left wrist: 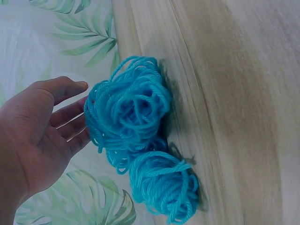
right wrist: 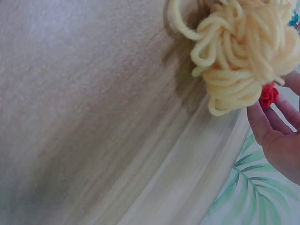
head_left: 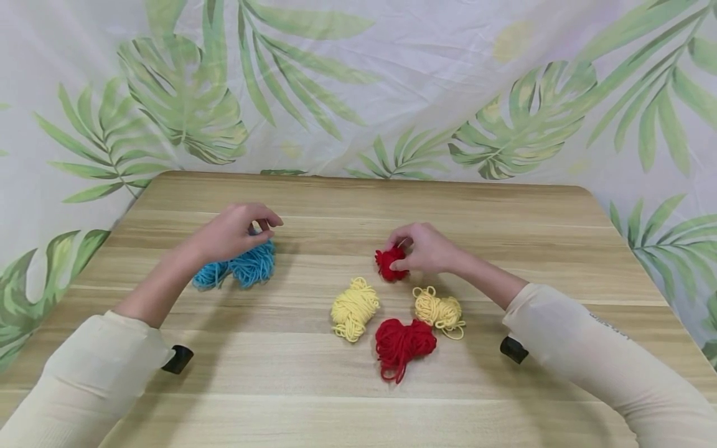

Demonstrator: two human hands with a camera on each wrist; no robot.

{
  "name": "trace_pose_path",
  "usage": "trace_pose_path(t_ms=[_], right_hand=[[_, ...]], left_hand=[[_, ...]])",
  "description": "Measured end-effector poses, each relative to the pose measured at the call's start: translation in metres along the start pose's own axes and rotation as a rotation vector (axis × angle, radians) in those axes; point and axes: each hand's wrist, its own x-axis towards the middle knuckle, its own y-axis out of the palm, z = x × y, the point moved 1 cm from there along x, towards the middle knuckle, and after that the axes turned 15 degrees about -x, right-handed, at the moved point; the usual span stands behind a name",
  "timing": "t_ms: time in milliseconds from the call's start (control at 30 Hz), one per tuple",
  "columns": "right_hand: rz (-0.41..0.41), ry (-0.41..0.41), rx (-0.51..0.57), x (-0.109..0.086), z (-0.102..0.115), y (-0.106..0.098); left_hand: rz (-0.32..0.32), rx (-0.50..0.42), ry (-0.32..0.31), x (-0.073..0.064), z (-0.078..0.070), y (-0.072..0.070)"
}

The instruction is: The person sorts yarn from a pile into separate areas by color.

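My left hand (head_left: 238, 231) hovers over blue yarn bundles, fingers loosely bent and holding nothing. One blue yarn bundle (head_left: 253, 264) lies beneath it, and a second blue yarn bundle (head_left: 210, 275) sits just to its left; the left wrist view shows both. My right hand (head_left: 428, 249) grips a small red yarn ball (head_left: 386, 264), thumb at the near side and fingers behind. In the right wrist view, a pale yellow yarn bundle (right wrist: 248, 51) partly hides that hand and the red ball.
Nearer me lie a yellow yarn bundle (head_left: 355, 309), a larger red yarn bundle (head_left: 403, 345) and the pale yellow bundle below my right wrist. All rest on a wooden table (head_left: 291, 410). A leaf-print cloth (head_left: 414, 74) hangs behind its far edge.
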Motion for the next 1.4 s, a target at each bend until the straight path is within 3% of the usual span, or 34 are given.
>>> trace_pose_path(t_ms=[500,833,1400], right_hand=[[-0.119,0.025,0.059,0.005,-0.009,-0.001],[-0.146,0.036,0.079,0.008,-0.014,-0.003],[-0.196,0.137,0.102,0.017,-0.024,-0.007]], left_hand=[[0.004,-0.020,0.006,0.002,-0.003,0.004],[0.013,-0.020,0.006,0.004,-0.008,0.006],[0.037,-0.044,0.037,0.010,-0.013,0.019]])
